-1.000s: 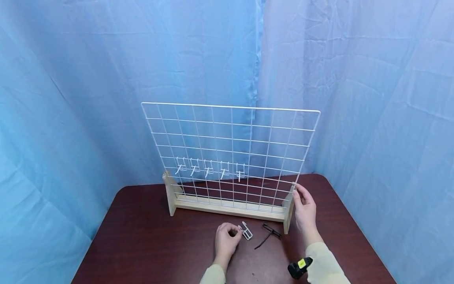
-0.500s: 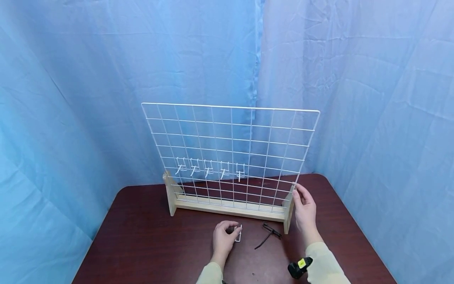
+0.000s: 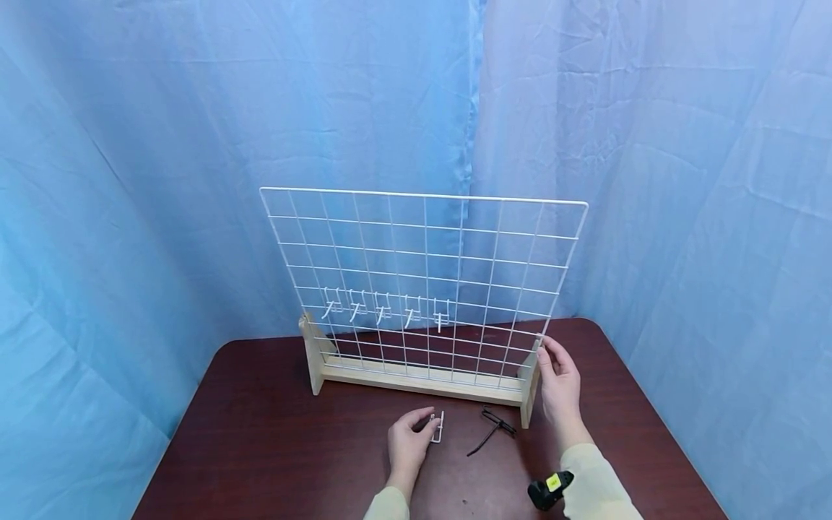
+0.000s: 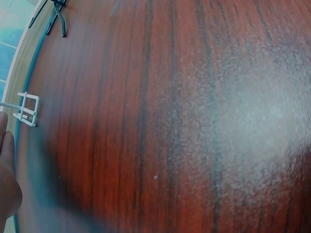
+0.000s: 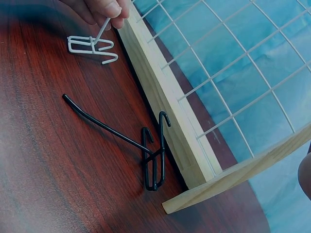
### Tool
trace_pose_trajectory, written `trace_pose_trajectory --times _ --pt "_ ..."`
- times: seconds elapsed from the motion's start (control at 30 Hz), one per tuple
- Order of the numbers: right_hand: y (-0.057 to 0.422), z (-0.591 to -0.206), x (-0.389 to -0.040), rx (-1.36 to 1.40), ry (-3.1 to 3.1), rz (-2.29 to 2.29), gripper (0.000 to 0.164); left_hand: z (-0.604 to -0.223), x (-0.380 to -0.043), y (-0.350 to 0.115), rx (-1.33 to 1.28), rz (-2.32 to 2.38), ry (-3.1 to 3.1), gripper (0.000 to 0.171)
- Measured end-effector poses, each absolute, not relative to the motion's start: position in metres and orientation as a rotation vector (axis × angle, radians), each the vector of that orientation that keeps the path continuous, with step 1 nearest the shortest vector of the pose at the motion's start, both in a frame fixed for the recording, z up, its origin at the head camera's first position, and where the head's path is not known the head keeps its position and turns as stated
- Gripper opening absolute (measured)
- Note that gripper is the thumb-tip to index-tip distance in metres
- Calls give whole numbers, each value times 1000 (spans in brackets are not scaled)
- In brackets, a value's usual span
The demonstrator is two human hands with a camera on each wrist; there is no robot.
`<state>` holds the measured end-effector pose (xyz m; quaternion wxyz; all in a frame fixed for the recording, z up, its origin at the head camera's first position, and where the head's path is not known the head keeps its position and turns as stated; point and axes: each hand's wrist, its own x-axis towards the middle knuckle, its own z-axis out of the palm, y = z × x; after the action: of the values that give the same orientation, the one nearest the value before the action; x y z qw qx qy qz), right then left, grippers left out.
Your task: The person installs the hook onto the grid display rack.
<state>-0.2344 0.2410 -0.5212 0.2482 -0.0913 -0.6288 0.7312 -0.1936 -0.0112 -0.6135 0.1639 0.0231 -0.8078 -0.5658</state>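
Observation:
Between thumb and fingers, my left hand point(image 3: 408, 444) pinches the prong of a white wire hook point(image 5: 80, 51), just above the table in front of a wire grid rack. The hook's double-loop frame sticks out past the fingertips point(image 5: 112, 9). My right hand point(image 3: 560, 383) grips the right end of the rack, at the upright of its wooden stand point(image 3: 416, 385); part of its fingers is hidden behind. Several white hooks point(image 3: 383, 312) hang in a row on the white grid point(image 3: 422, 196). A black wire hook point(image 3: 492, 431) lies on the table between the hands.
The dark red-brown table point(image 3: 260, 448) carries the rack near its back edge. Blue curtains point(image 3: 162, 144) close in behind and at both sides. A black device with a yellow label point(image 3: 549, 490) sits at the right wrist.
The left hand has drawn slightly to the left and turned the white hook in its fingers, so its frame now shows narrower and more upright. The right hand and the rack stay put.

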Motion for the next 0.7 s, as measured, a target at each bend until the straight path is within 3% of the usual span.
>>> trace_pose_trajectory --times 0.7 --pt "242 -522 -235 -247 -1703 2007 36 -612 -194 -8 168 -1534 -2317 12"
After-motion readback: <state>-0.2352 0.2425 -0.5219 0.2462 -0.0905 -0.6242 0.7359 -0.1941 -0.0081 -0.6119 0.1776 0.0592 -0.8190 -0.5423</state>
